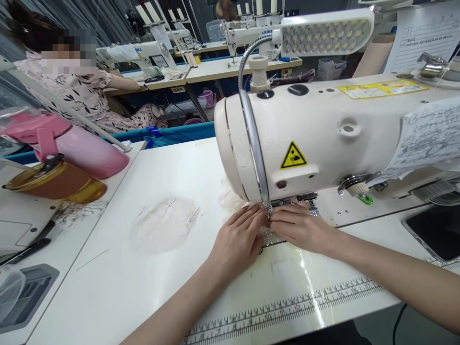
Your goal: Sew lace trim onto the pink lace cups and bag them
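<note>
Right, head view, the only one. Both hands sit under the head of the sewing machine point(316, 139), fingertips meeting just in front of the needle area. Left hand point(239, 239) lies flat, fingers together and stretched forward, pressing down on a small lace piece point(265, 233) on the machine bed. Right hand point(298, 227) is flat too, fingers close together, tips touching the same piece from the other side. Neither hand is curled around anything; both pin it down.

Lace piece is mostly hidden under the fingers, directly below the machine head, by the presser foot. It looks thin, light, limp and sheer; probably snags and stretches easily, so flat fingertip pressure near the edges suits it better than a pinch.

Left of the machine, a second sheer fabric piece point(161, 223) lies loose on the white table point(118, 282). Further left of the machine sit a pink bottle point(72, 146) and an amber jar point(53, 182). A gooseneck lamp point(325, 31) hangs above the machine. Printed ruler strip point(287, 309) runs along the table edge in front of the machine. Another person point(72, 86) sits behind, far left of the machine.
</note>
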### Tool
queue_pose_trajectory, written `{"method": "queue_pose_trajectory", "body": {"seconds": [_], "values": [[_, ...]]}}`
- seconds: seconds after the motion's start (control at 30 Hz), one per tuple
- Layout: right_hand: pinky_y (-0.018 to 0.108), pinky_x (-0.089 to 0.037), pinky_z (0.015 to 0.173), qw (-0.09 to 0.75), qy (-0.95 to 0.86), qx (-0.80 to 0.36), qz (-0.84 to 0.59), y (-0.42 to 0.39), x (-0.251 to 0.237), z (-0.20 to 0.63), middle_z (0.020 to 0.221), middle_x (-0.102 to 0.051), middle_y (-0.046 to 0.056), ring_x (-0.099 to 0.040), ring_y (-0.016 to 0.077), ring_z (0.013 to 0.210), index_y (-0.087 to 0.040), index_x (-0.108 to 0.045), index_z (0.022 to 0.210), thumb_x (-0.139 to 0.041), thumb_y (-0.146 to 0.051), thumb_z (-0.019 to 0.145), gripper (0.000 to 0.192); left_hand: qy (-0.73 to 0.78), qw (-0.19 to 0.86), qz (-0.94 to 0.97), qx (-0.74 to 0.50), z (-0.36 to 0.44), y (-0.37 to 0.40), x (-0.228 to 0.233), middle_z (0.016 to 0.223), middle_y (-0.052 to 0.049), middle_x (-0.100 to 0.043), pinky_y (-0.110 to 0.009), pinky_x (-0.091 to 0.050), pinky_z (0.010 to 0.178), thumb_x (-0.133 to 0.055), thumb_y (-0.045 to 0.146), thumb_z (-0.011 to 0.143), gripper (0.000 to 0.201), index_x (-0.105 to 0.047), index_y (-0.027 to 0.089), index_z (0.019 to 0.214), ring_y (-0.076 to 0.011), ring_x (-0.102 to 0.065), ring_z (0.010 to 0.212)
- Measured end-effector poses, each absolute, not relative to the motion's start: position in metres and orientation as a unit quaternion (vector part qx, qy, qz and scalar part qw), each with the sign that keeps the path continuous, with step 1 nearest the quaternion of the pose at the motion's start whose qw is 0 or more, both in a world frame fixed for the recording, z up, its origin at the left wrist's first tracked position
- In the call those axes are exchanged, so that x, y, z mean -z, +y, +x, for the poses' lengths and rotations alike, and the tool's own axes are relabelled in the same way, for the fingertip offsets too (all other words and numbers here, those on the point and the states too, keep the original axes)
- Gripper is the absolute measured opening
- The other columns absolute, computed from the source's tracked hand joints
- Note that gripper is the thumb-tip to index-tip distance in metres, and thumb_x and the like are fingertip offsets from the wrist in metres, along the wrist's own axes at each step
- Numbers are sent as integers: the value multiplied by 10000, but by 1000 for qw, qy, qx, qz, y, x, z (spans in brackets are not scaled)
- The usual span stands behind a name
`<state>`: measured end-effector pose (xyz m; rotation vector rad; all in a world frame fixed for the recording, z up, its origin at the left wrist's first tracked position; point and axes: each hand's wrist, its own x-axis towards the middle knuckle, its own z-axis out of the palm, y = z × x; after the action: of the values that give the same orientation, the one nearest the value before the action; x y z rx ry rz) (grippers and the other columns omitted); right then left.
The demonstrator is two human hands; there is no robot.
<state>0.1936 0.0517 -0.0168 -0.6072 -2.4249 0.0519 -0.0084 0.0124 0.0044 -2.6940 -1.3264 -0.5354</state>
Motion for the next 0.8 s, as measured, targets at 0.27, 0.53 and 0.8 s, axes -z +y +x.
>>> {"method": "queue_pose_trajectory", "body": {"seconds": [0.27, 0.53, 0.8], "values": [[267, -412, 723, 303, -924, -10, -233, 54, 10, 196, 860, -658, 23, -566, 131, 827, -158, -640, 839, -452, -49, 899, 226, -444, 42, -878, 173, -6, 12, -5, 1256, -57, -613, -414, -423, 1061, -440, 117, 812, 408, -553, 116, 1204, -210, -553, 1189], [285, -333, 639, 291, -916, 25, -274, 52, 8, 199, 874, -667, -17, -561, 123, 788, -183, -636, 810, -448, -101, 909, 228, -451, 46, -873, 179, -2, 12, -7, 1265, -56, -605, -446, -426, 1049, -472, 154, 810, 440, -570, 141, 1239, -235, -562, 1175], [332, -342, 683, 301, -901, 85, -301, 52, 6, 204, 941, -689, -11, -603, 137, 735, -185, -655, 901, -482, -143, 914, 179, -442, 67, -876, 181, 1, 11, -8, 1261, -44, -609, -458, -431, 1033, -514, 224, 827, 413, -590, 162, 1228, -242, -566, 1164]]}}
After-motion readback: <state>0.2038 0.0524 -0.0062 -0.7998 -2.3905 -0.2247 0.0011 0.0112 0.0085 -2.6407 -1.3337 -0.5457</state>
